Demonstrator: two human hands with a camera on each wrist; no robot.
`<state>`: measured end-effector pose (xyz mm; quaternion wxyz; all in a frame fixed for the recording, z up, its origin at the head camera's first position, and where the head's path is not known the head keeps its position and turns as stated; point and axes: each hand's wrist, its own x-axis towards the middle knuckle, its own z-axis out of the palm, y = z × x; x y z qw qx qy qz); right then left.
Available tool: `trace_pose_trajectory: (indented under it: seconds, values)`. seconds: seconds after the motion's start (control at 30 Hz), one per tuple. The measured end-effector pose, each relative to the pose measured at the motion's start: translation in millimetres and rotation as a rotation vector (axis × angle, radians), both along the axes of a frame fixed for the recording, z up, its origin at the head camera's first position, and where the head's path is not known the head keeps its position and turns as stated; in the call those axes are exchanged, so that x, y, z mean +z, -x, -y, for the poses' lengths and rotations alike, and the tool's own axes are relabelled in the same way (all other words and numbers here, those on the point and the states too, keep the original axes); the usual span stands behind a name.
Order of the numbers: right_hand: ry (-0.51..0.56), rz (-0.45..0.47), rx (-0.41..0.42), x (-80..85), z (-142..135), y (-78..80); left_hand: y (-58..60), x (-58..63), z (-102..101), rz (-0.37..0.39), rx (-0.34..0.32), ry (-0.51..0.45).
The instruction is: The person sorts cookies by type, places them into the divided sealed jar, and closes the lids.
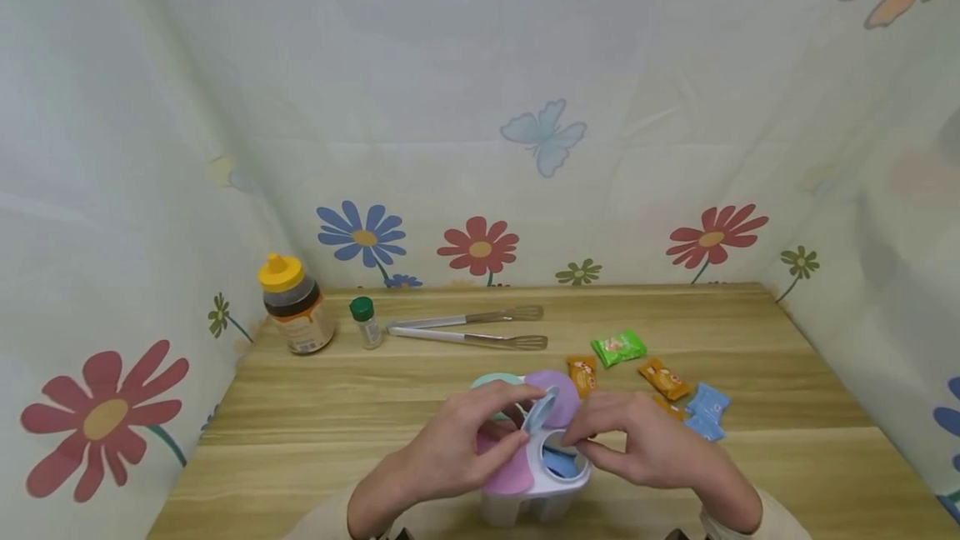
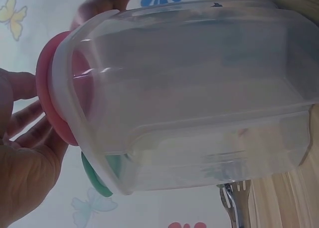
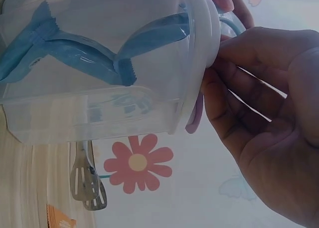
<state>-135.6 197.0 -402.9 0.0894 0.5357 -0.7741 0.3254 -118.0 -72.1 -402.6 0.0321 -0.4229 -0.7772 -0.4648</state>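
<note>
A clear container with a white top [image 1: 542, 482] stands at the table's front, with green, purple [image 1: 553, 394] and pink [image 1: 510, 469] round lids. My left hand [image 1: 468, 440] pinches the raised light-blue lid [image 1: 540, 412] beside its round opening. Over the opening's right rim is my right hand [image 1: 645, 440], fingertips bent down at it. Several blue wrapped packets [image 3: 79, 56] lie inside this compartment, one slanting up toward the opening [image 3: 154, 36]. I cannot tell whether the right fingers hold anything. In the left wrist view, the compartment under the pink lid [image 2: 55, 88] shows no packets.
Right of the container lie orange packets [image 1: 664, 378], a green packet [image 1: 619, 347] and blue packets [image 1: 707, 411]. Metal tongs [image 1: 468, 329], a green-capped shaker [image 1: 366, 323] and a yellow-capped bottle [image 1: 296, 307] are farther back. A flowered curtain [image 1: 450, 148] surrounds the table.
</note>
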Motion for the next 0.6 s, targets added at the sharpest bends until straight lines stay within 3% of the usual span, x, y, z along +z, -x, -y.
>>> trace_pose_trajectory:
  seconds: [0.23, 0.4, 0.6]
  values:
    - [0.078, 0.056, -0.019, -2.6, -6.9, 1.0, -0.3, -2.0, 0.3, 0.017, 0.000, -0.006]
    - [0.144, 0.046, -0.056, -4.3, -14.3, 2.7, -1.2, -1.8, 0.4, 0.026, 0.007, 0.001]
    - [0.150, 0.034, -0.085, -4.6, -20.0, 3.1, -2.1, -1.8, 0.0, 0.021, 0.024, 0.011]
